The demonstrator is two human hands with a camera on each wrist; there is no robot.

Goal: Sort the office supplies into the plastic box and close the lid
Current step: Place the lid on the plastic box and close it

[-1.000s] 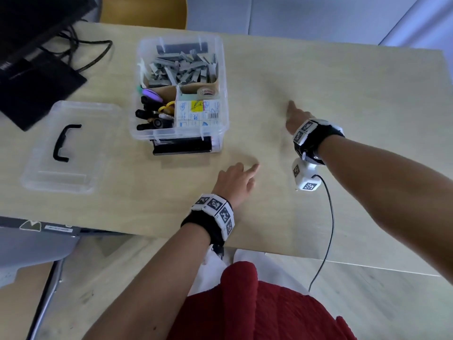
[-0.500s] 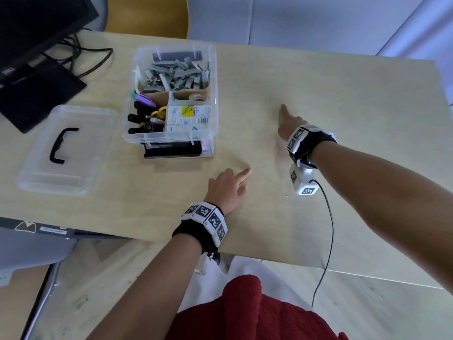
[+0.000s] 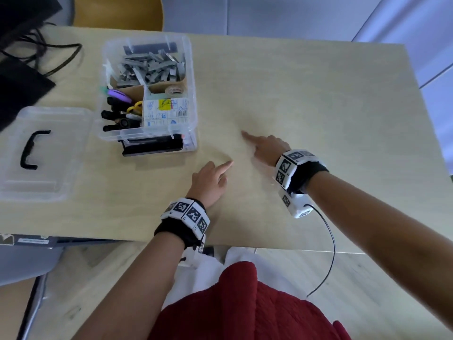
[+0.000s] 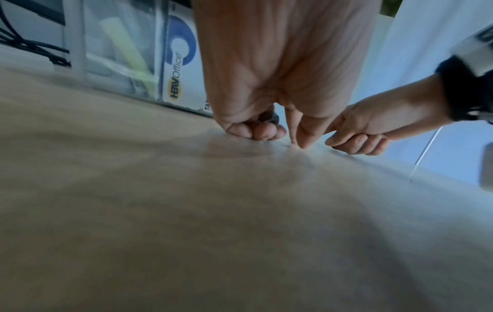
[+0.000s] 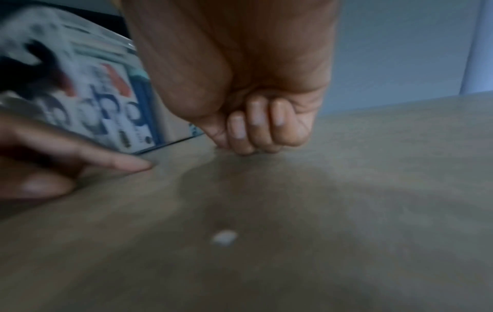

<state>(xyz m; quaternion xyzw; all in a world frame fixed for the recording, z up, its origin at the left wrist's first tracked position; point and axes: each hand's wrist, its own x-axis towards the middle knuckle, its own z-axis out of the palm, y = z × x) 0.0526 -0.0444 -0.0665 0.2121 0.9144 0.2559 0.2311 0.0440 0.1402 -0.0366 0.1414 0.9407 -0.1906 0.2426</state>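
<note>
The clear plastic box [image 3: 192,94] stands open at the table's back left. It holds grey staple strips [image 3: 149,69], a tape roll [image 3: 174,90], a white carton [image 3: 166,111] and markers [image 3: 117,116]. Its clear lid [image 3: 61,168] with a black handle lies flat to the box's left. My left hand [image 3: 220,171] rests on the table in front of the box, index finger out, the other fingers curled. My right hand [image 3: 259,143] lies just right of it in the same pose, index pointing left. In the wrist views the left hand [image 4: 296,143] and the right hand [image 5: 253,135] hold nothing that I can make out.
A black monitor base [image 3: 22,89] and cables [image 3: 56,57] lie at the far left. A small white speck [image 5: 224,237] sits on the table under my right wrist. A thin black cable [image 3: 331,241] hangs from the right wrist over the table's near edge.
My right hand has slid left and nearer, so its index fingertip is now close to my left index fingertip. The left hand has barely moved.
</note>
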